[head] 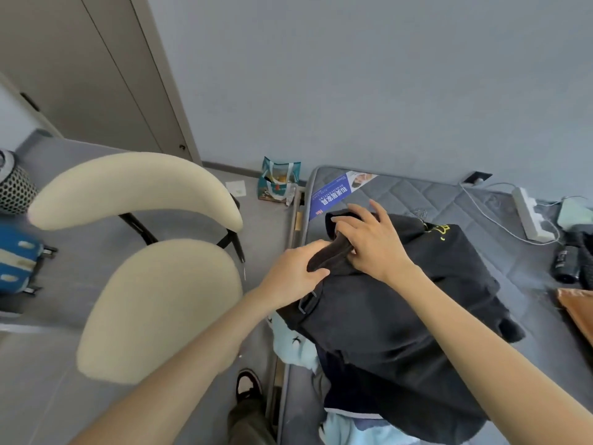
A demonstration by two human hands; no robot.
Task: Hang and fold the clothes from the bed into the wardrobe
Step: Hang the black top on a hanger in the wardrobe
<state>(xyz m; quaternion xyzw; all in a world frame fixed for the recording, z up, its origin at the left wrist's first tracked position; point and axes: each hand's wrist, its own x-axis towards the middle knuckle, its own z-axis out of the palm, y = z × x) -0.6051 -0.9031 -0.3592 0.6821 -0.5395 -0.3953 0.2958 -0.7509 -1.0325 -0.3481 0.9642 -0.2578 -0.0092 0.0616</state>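
A black garment (394, 313) with yellow embroidery lies spread over a pile of clothes on the grey quilted mattress (481, 200). My left hand (288, 277) grips a bunched edge of the black garment near the bed's left side. Just above it, my right hand (369, 242) pinches the same rolled fold of fabric with thumb and fingers. A light blue garment (295, 348) and dark blue clothes (340, 403) peek out from under the black one at the near edge of the bed.
A cream chair (154, 297) stands close on the left of the bed. A door (106, 75) is behind it. A carrier bag (279, 181) sits on the floor by the wall. A power strip (529, 213), cables and dark bottles (566, 264) lie at the mattress's right.
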